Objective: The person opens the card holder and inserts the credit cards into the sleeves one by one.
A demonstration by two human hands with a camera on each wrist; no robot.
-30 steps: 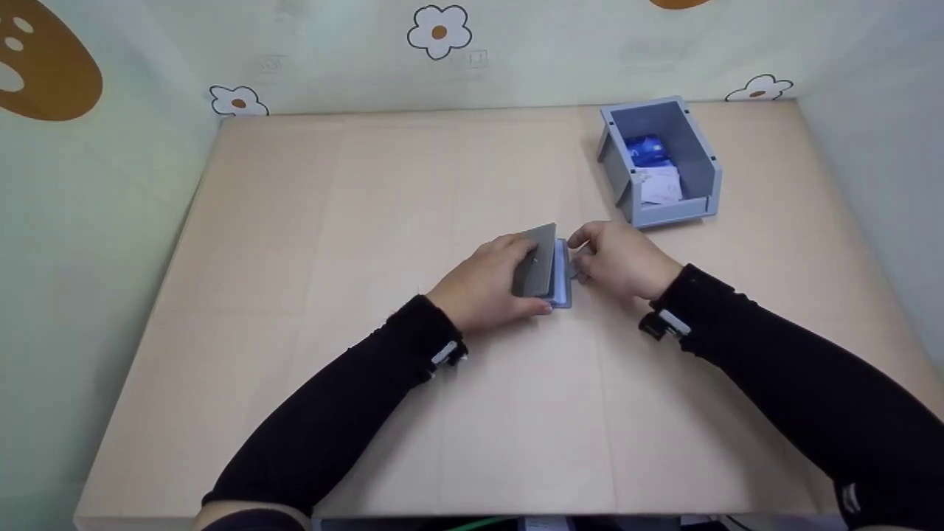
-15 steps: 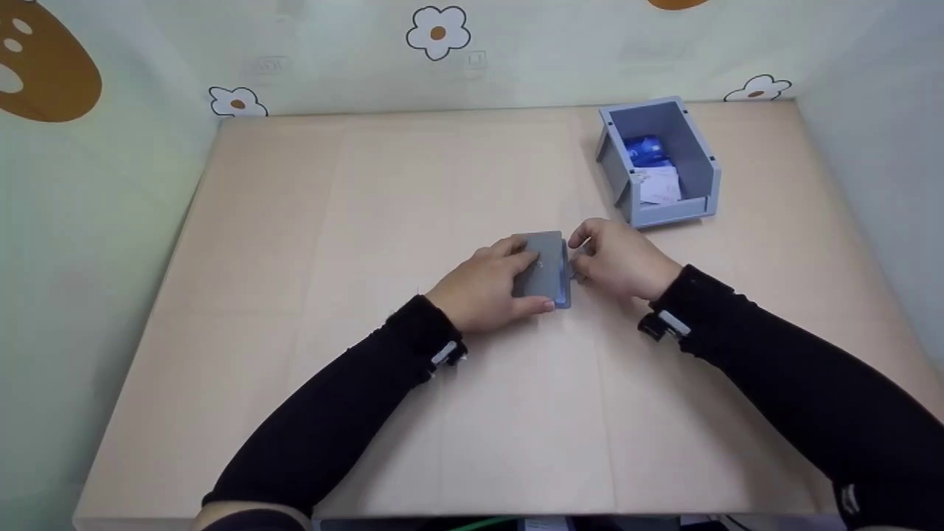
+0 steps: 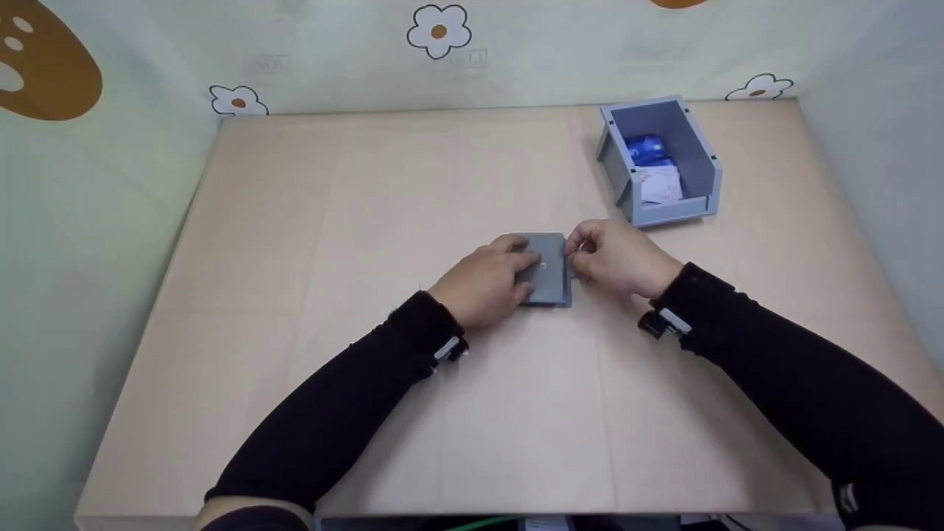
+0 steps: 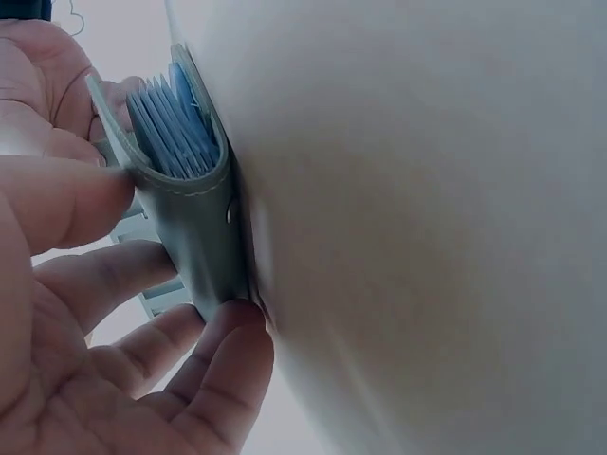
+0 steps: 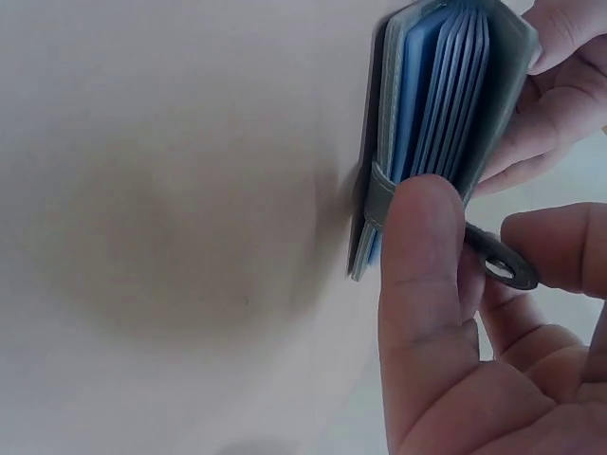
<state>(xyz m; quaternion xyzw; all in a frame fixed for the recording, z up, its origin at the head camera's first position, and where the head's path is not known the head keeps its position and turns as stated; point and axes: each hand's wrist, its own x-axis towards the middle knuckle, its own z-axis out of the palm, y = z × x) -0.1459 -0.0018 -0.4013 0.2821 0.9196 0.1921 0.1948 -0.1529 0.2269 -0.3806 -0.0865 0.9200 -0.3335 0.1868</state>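
A grey card holder (image 3: 547,276) lies on the table, its cover nearly flat over the card sleeves. The left wrist view shows the stitched spine of the card holder (image 4: 194,232) and a stack of bluish sleeves (image 4: 175,123) inside. My left hand (image 3: 487,284) holds it from the left, fingertips on the cover and along the spine. On the other side my right hand (image 3: 619,258) holds the small closing strap (image 5: 381,194). The strap's free end, with a metal snap (image 5: 500,268), stands out between thumb and fingers in the right wrist view.
A grey plastic bin (image 3: 675,214) stands at the back right, beyond my right hand. It holds a blue packet (image 3: 647,150) and pale cards (image 3: 660,184). Patterned walls border the table (image 3: 369,413) at the back and sides.
The card holder's raised cover has come down over the sleeves. My left thumb has drawn in from the front edge onto the cover. My right hand stays at the strap, fingertips slightly closer to the cover.
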